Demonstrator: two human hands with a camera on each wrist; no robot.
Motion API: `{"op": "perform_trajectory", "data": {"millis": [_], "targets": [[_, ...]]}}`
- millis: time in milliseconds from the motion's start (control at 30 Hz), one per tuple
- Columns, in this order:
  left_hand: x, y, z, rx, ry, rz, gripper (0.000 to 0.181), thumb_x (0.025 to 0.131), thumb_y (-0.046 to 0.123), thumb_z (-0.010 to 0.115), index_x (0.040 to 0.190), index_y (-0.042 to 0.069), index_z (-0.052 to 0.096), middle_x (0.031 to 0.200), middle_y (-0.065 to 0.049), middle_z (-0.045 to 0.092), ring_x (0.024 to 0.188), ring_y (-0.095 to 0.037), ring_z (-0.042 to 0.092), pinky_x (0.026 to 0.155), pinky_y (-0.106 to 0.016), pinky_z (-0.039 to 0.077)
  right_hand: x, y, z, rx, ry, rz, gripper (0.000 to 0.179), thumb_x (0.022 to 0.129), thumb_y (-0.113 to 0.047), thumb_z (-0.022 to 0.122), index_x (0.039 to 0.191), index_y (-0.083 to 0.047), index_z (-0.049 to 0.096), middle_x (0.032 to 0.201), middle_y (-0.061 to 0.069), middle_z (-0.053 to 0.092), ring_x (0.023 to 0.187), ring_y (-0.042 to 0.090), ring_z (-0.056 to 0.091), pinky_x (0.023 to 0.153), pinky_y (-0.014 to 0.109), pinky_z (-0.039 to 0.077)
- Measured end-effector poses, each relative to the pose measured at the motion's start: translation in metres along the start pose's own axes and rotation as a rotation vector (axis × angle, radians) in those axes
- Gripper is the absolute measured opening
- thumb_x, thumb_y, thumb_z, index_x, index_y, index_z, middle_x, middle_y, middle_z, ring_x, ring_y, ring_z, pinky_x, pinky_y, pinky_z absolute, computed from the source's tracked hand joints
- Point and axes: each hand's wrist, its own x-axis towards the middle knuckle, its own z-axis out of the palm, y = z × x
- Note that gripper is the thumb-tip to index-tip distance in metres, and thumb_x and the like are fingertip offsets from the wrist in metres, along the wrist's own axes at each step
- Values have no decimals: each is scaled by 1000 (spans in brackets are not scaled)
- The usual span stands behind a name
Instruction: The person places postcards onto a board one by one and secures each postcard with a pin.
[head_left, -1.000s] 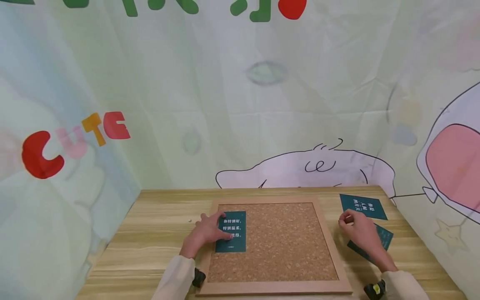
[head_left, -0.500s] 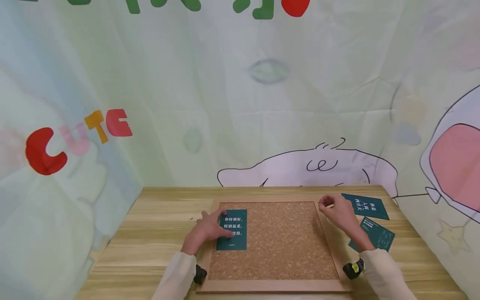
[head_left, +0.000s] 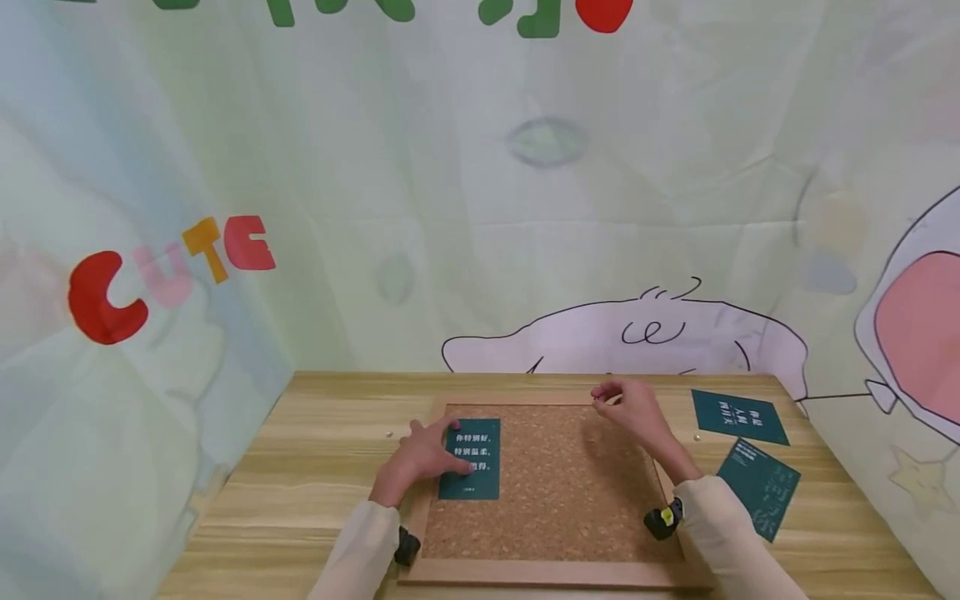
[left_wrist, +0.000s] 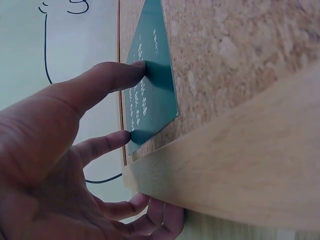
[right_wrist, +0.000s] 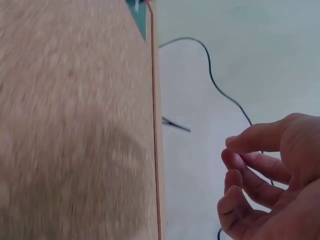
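Observation:
On the left part of a wood-framed corkboard [head_left: 562, 492] lies a dark green card [head_left: 483, 483] with white writing. My left hand [head_left: 423, 458] presses this card with thumb and index finger; its other fingers rest at the frame's outer edge, seen in the left wrist view. My right hand [head_left: 633, 412] hangs above the board's upper right part, thumb and index fingertips brought together in a pinch. The tiny thing between them, which looks like a thumbtack, is almost wholly hidden by the fingertips. In the right wrist view, the right hand [right_wrist: 265, 170] is apart from the cork.
Two more green cards, an upper card [head_left: 738, 417] and a lower card [head_left: 761, 487], lie on the wooden table [head_left: 300, 483] to the right. One small round tack [head_left: 389, 433] sits left of the board, another tack [head_left: 697, 437] right of it. A printed curtain [head_left: 390, 208] hangs behind.
My right hand has moved left from beside the right-hand cards to over the board's upper right, uncovering the lower card and a tack. My left hand stays on its card.

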Motion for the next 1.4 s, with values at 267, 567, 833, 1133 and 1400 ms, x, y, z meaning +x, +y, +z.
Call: {"op": "perform_trajectory", "data": {"millis": [267, 567, 833, 1133, 1400], "targets": [[0, -1, 1, 3, 2, 4, 75, 76, 37, 93, 141, 22, 56, 135, -29, 39, 116, -52, 44, 91, -72, 46, 8, -19, 22, 17, -65, -27, 10, 98, -7, 72, 103, 1, 76, 97, 9, 72, 87, 23, 64, 74, 37, 55], [-2, -2, -1, -16, -1, -7, 75, 76, 37, 93, 140, 23, 56, 137, -29, 38, 117, -52, 44, 91, -72, 46, 15, -36, 48, 36, -156, -13, 5, 97, -11, 74, 98, -8, 78, 95, 4, 69, 79, 19, 57, 66, 31, 49], [-1, -3, 0, -24, -1, -14, 76, 75, 38, 94, 140, 24, 57, 139, -29, 37, 119, -52, 44, 92, -73, 45, 19, -47, 73, 31, -232, -48, 5, 97, -13, 74, 95, -11, 78, 93, 1, 68, 80, 19, 58, 67, 32, 49], [-2, -1, 0, -28, -9, -20, 77, 76, 39, 93, 141, 25, 56, 141, -29, 36, 121, -54, 42, 94, -73, 43, 31, -54, 99, 37, -315, -32, 8, 101, -15, 70, 99, -11, 77, 94, 2, 67, 87, 22, 59, 75, 36, 51], [0, -1, -1, -15, -19, -16, 76, 76, 39, 93, 140, 26, 56, 134, -26, 39, 117, -51, 44, 93, -70, 45, 41, -56, 116, 12, -424, -7, 9, 99, -12, 71, 93, -8, 74, 87, 3, 65, 82, 20, 57, 70, 32, 45]]}}
